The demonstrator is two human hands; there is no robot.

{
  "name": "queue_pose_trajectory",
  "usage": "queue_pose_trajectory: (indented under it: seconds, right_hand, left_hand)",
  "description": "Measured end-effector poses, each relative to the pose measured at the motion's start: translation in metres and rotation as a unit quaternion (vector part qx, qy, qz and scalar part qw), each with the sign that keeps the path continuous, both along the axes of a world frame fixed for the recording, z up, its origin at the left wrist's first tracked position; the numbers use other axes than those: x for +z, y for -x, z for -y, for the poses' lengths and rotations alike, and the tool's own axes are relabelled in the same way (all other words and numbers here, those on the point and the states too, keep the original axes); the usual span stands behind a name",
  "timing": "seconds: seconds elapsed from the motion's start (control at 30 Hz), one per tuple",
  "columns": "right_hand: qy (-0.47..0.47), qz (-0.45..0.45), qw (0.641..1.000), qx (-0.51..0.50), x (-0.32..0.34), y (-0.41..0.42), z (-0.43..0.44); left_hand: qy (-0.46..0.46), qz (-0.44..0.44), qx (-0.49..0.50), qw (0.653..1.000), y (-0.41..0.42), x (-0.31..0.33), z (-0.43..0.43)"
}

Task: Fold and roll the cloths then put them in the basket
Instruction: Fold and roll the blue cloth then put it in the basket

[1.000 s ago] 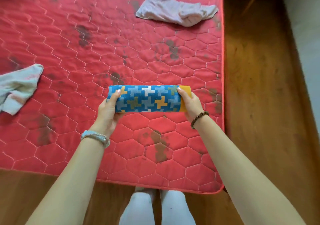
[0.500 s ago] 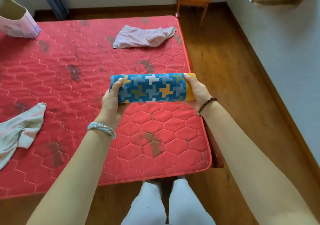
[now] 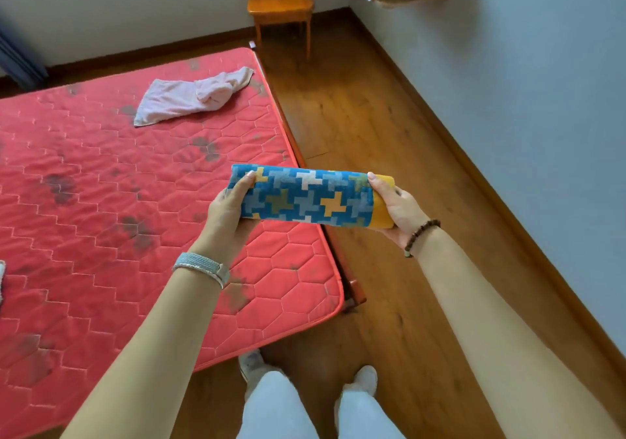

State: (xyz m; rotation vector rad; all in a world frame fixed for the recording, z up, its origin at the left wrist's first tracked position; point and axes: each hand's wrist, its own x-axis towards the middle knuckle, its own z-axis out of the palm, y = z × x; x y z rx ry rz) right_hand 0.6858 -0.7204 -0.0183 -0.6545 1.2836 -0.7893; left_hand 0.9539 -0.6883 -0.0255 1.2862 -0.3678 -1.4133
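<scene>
Over the mattress (image 3: pixel 101 201) edge, her left hand (image 3: pixel 227 209) and right hand (image 3: pixel 401 209) each grip an end of the rolled blue cloth (image 3: pixel 310 198).

Our rolled blue patterned cloth (image 3: pixel 305 198) hangs over the right edge of the red quilted mattress (image 3: pixel 101 201), on which a crumpled pink cloth (image 3: pixel 183 98) lies farther back, a wooden chair (image 3: pixel 279 1) beyond.

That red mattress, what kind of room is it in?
Probably a bedroom in a home: a red quilted mattress lies on a low wooden frame, a wooden chair stands by the wall, and there is a wood-plank floor.
</scene>
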Motion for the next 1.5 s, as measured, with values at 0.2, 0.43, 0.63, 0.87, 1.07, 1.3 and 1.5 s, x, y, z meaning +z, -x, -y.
queue_pose_trajectory:
  seconds: [0.2, 0.43, 0.63, 0.87, 1.07, 1.3, 1.5]
  right_hand:
    - [0.008, -0.041, 0.998, -0.05, 0.013, 0.121, -0.015]
    - [0.023, -0.11, 0.987, -0.117, 0.019, 0.226, -0.019]
    - [0.004, -0.126, 0.979, -0.157, 0.009, 0.281, 0.004]
    - [-0.001, -0.121, 0.976, -0.18, -0.003, 0.321, 0.076]
    - [0.007, -0.127, 0.981, -0.149, 0.004, 0.334, 0.158]
    - [0.02, -0.129, 0.986, -0.107, 0.017, 0.328, 0.246]
    - [0.035, -0.109, 0.992, -0.058, 0.014, 0.308, 0.324]
  left_hand:
    - [0.001, -0.026, -0.075, 0.997, 0.118, 0.002, 0.013]
    - [-0.026, -0.025, -0.189, 0.981, 0.217, 0.01, 0.05]
    - [-0.048, -0.005, -0.222, 0.974, 0.274, 0.008, 0.093]
    - [-0.056, -0.017, -0.228, 0.972, 0.315, 0.0, 0.162]
    - [-0.052, -0.027, -0.195, 0.979, 0.323, 0.003, 0.228]
    - [-0.026, -0.022, -0.15, 0.988, 0.313, 0.012, 0.294]
    - [-0.001, -0.013, -0.099, 0.995, 0.289, 0.005, 0.341]
